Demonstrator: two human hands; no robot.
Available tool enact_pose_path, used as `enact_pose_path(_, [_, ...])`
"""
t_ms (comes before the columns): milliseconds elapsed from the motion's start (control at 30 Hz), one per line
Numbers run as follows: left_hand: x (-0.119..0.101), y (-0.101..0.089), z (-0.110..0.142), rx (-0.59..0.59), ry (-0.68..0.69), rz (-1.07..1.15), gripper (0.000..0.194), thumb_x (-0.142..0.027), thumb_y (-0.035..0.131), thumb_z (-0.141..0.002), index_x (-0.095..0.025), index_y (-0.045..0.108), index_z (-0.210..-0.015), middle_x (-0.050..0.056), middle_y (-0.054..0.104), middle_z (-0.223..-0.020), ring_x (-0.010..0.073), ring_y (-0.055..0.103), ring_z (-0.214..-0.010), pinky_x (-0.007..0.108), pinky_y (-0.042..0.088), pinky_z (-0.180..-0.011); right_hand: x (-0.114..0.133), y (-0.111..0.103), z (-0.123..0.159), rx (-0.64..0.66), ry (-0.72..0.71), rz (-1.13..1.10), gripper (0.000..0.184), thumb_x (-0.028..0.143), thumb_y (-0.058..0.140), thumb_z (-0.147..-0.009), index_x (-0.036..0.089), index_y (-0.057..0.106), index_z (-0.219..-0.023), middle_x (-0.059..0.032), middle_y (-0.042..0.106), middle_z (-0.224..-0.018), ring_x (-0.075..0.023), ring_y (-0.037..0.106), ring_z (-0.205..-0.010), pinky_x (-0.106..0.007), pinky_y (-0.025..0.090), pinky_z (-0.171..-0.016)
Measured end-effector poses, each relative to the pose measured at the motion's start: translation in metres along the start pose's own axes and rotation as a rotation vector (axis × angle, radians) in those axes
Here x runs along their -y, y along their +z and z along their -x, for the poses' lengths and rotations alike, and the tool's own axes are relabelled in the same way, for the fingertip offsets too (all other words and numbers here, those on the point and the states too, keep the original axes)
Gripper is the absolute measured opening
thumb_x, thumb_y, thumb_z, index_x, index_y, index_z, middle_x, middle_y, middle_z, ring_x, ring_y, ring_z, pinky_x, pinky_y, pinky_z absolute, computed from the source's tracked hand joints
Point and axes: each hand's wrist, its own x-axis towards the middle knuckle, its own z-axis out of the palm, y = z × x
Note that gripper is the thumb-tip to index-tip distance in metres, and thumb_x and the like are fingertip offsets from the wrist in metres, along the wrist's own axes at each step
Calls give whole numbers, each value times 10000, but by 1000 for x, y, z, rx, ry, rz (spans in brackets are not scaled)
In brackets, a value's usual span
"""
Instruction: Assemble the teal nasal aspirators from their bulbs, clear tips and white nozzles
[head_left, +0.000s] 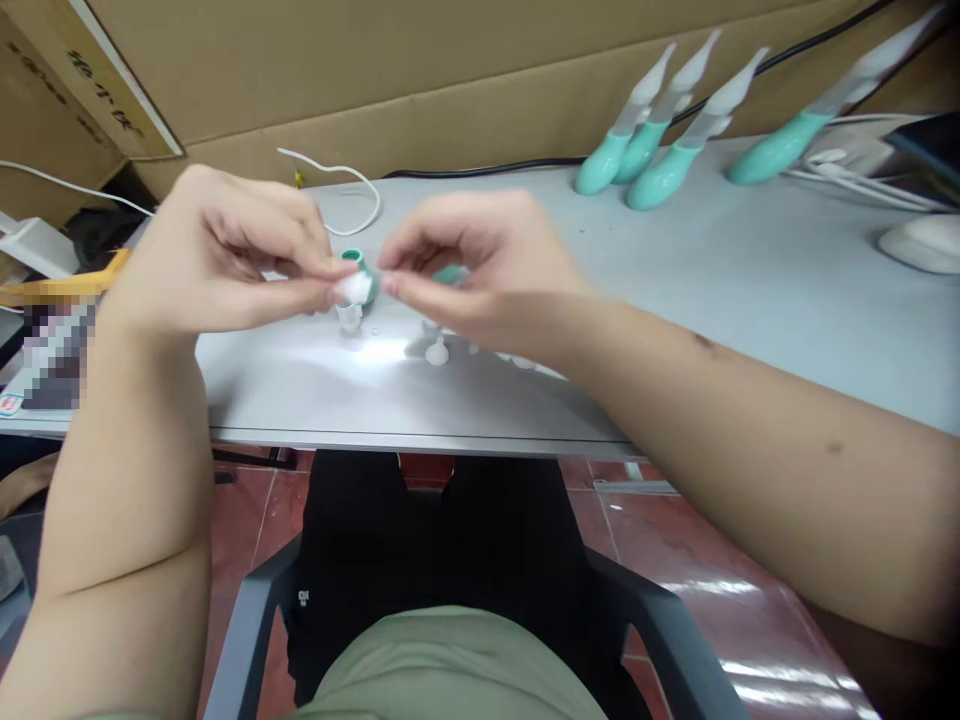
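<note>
My left hand (251, 255) pinches a small white plastic piece (356, 289) between thumb and fingertips, above the grey table (270, 385). Just right of that piece, my right hand (495, 260) is closed in a pinch, blurred by motion. Whatever its fingertips hold, if anything, is too small to make out. Behind the white piece stands a teal bulb (352, 257) with an open round top, partly covered. Below it lies a clear plastic part (349, 318). A small white cone-shaped part (437, 351) rests under my right hand, with more small parts partly hidden by that wrist.
Several teal bulb aspirators (664, 180) with clear necks and white tips lean at the back right. A white cable (367, 195) and a black cable (487, 170) run along the cardboard wall (420, 70). A white mouse-like object (922, 243) lies far right, an orange-yellow object (67, 287) left.
</note>
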Motion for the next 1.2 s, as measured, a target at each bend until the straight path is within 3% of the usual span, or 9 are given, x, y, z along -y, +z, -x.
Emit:
enact_pose_path(33, [-9,-5,-1,117,-51,4,162,-209,1124,-886,-280,1014,-982,-10,854,-790,111,665,-609,274,466,-483,2,1,0,41,-55,139,168,241,746,-1191,235,853,-1062,-84,869,-1115,-267,815,-1115,-488,648,-1233])
enact_pose_path(133, [-28,-14,-5,289,-213,-51,207,-157,979,-890,-304,879,-783,-28,760,-693,122,582,-566,276,421,-452,14,5,-1,184,-68,362,263,198,708,-1172,220,857,-956,-105,863,-1068,-331,778,-1231,-564,548,-1309])
enact_pose_path(267, [-38,-14,-13,516,-510,-230,116,-203,779,-860,-255,883,-849,-56,765,-709,88,596,-589,226,461,-548,34,11,-6,421,49,721,345,226,608,-1241,189,879,-1032,-157,902,-1270,-428,687,-1462,-624,512,-1300])
enact_pose_path(500, [-36,-11,-13,738,-761,-226,195,-312,797,-886,-289,967,-980,-25,931,-872,173,785,-694,291,592,-655,40,14,-9,544,83,766,304,252,680,-1244,171,858,-1011,-179,899,-1315,-442,653,-1472,-643,467,-1332])
enact_pose_path(667, [-42,-13,-15,662,-786,-219,264,-468,891,-937,-257,979,-1071,-8,923,-859,166,754,-701,290,599,-682,37,17,-8,525,102,740,260,244,729,-1214,183,849,-992,-165,898,-1297,-437,674,-1425,-623,463,-1311])
enact_pose_path(767, [-47,-15,-14,503,-741,-218,366,-553,970,-899,-272,990,-1133,0,911,-852,191,772,-711,317,621,-659,35,19,-9,500,94,724,209,232,706,-1227,196,871,-1104,-143,900,-1286,-433,672,-1457,-606,471,-1309])
enact_pose_path(867, [-46,-14,-12,430,-670,-272,314,-537,952,-941,-283,980,-1124,8,898,-882,195,758,-742,348,610,-679,33,20,-9,480,107,733,219,274,690,-1254,223,903,-1256,-131,895,-1322,-435,667,-1492,-602,484,-1324])
enact_pose_path(1033, [-28,-8,-9,537,-611,-340,348,-552,836,-990,-291,968,-1179,14,900,-920,190,759,-741,380,589,-733,37,20,-13,537,153,766,310,160,595,-1239,193,886,-1139,-151,886,-1394,-444,644,-1519,-607,480,-1354])
enact_pose_path(1200, [-17,-5,-9,620,-607,-369,203,-371,766,-970,-294,916,-1082,4,899,-920,184,758,-761,365,549,-755,43,19,-17,561,204,773,335,1,572,-1147,167,853,-1072,-169,884,-1324,-436,644,-1506,-586,479,-1359])
